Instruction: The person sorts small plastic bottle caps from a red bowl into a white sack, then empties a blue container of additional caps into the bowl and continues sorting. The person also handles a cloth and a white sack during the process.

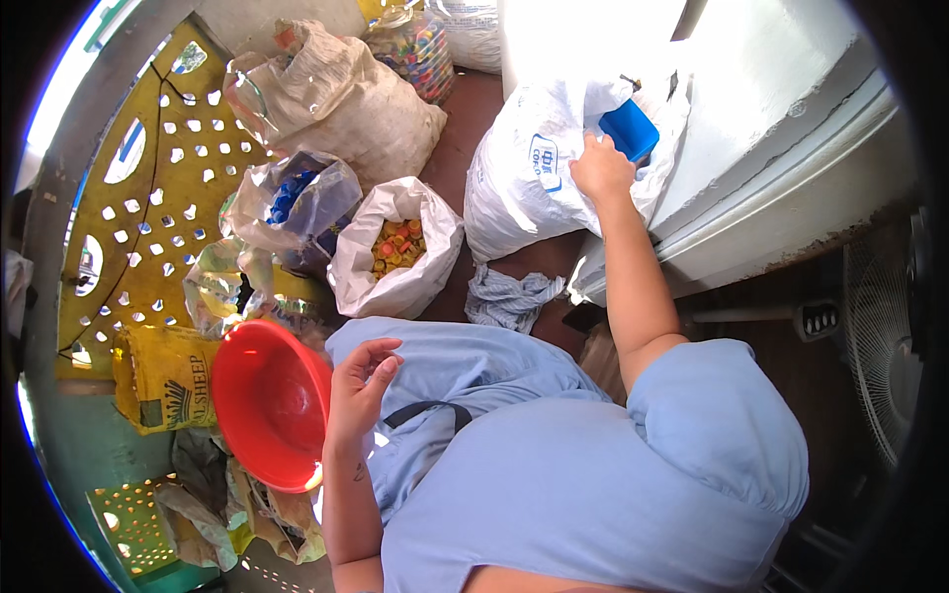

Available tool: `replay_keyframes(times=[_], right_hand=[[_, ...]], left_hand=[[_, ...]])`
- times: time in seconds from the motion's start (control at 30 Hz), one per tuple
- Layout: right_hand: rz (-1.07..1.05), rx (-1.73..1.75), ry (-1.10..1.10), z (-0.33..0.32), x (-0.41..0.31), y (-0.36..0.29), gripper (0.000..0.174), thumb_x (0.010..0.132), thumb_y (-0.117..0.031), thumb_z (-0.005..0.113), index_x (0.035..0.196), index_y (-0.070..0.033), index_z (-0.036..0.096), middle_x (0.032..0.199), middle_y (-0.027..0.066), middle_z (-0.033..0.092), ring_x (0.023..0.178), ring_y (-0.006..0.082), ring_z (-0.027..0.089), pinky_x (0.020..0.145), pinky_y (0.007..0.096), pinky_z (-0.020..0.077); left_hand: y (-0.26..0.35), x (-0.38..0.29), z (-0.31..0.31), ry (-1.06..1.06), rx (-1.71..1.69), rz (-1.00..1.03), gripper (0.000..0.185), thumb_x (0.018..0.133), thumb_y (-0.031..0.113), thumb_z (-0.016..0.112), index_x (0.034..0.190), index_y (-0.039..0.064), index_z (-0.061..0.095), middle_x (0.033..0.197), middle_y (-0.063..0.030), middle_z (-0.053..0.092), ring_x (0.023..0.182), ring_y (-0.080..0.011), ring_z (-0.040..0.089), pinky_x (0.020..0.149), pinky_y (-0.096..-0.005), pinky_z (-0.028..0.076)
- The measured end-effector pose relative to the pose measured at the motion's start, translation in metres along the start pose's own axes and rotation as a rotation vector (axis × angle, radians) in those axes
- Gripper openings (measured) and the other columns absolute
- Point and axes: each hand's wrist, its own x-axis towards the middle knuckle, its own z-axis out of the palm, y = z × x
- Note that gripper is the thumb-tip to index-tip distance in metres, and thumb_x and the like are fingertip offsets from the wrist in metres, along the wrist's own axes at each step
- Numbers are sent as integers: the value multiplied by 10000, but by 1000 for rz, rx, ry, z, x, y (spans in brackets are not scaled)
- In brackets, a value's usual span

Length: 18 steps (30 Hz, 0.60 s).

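Note:
My right hand (604, 169) reaches to the mouth of a white woven sack (519, 170), right beside a blue plastic container (630, 130) that lies in the opening. Its fingertips are partly hidden, so whether they grip the container or the sack's rim is unclear. My left hand (365, 382) is raised above my lap with its fingers loosely curled and nothing in it. Just left of that hand a red plastic basin (274, 408) stands tilted. A smaller white sack (437, 244) in front of me holds orange and yellow bottle caps (398, 247).
A clear plastic bag (337, 194) holds blue caps. Behind it slumps a large beige sack (348, 104), near a bag of mixed caps (422, 55). A striped cloth (508, 296) lies on the floor. At left are a yellow bag (159, 378) and a perforated yellow panel (141, 215); a fan (878, 348) stands right.

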Motion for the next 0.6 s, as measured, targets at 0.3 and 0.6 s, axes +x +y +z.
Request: replay_keyframes(times=[0.3, 0.6], right_hand=[[-491, 537, 278, -15, -19, -39, 339, 708, -33, 624, 1046, -57, 630, 994, 167, 653, 929, 326, 623, 822, 398, 484], [-821, 981, 197, -33, -60, -107, 151, 712, 31, 527, 831, -38, 590, 757, 105, 561, 664, 243, 547, 604, 347, 432]], left_hand=[[19, -2, -32, 15, 36, 80, 234, 898, 91, 583, 1118, 10, 594, 939, -27, 602, 905, -86, 544, 823, -234, 420], [36, 16, -17, -1, 8, 192, 231, 907, 110, 577, 1118, 16, 585, 1013, -25, 591, 888, -84, 515, 827, -230, 403]])
